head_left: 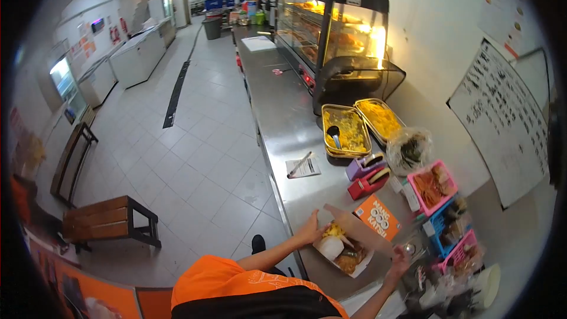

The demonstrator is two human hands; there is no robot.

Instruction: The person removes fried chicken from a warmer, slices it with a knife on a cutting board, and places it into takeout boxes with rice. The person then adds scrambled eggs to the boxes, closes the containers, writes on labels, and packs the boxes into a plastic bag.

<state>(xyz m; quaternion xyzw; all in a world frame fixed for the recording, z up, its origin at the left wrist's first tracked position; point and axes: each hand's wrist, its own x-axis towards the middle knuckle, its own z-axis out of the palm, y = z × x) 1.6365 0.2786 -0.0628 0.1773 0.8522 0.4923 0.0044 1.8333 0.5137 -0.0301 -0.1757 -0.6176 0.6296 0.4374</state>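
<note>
A cardboard takeout meal box point(370, 258) stands with its lid raised on the steel counter. Inside it are a white mound of rice point(331, 247), yellow food point(334, 230) and a browned piece of food point(349, 260). The lid point(360, 228) tilts up at the far side and carries an orange printed panel point(378, 217). My left hand point(309, 230) grips the box at its left edge, fingers partly hidden. At the lid's right corner, my right hand point(398, 264) has its fingers closed on the cardboard.
Beyond the box are red point(369, 184) and purple point(360, 167) tape dispensers, and a pen point(299, 165) on paper. Two food trays point(346, 131) point(379, 119) sit before a lit warming cabinet point(336, 29). Pink point(433, 188) and blue point(450, 225) baskets line the right. A wooden bench point(100, 220) is left.
</note>
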